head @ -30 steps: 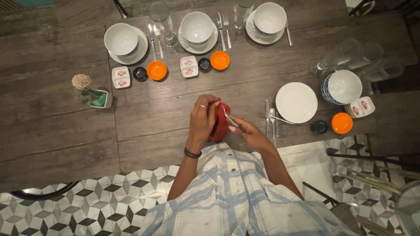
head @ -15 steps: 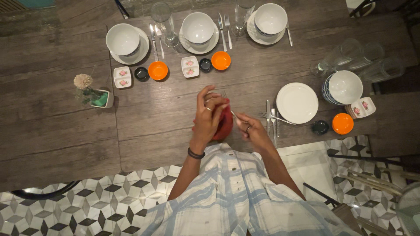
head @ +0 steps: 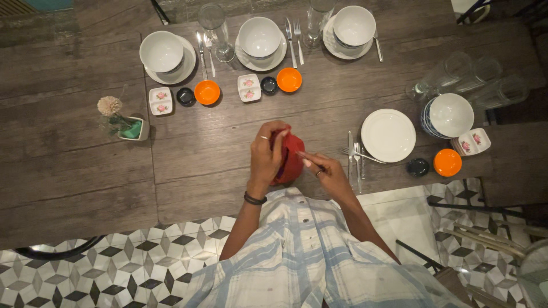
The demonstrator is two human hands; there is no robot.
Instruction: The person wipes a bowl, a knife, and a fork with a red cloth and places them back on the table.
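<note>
Closed again around the red cloth is the left hand, whose fingers were spread half a second ago. A utensil, pinched in the right hand just beside it, is buried in the cloth above the wooden table, its long axis slanting up-left.

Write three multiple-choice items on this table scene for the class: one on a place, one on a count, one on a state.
1. Where is the small flower pot?
A. left part of the table
B. beside the plate
C. on the floor

2. How many orange dishes show?
A. one
B. three
C. five

3. What is the left hand doing?
A. lying flat
B. gripping the red cloth
C. lifting a glass

Answers: 1 A, it stands far left; 2 B, orange dishes at; 3 B, its fingers wrap the cloth.
</note>
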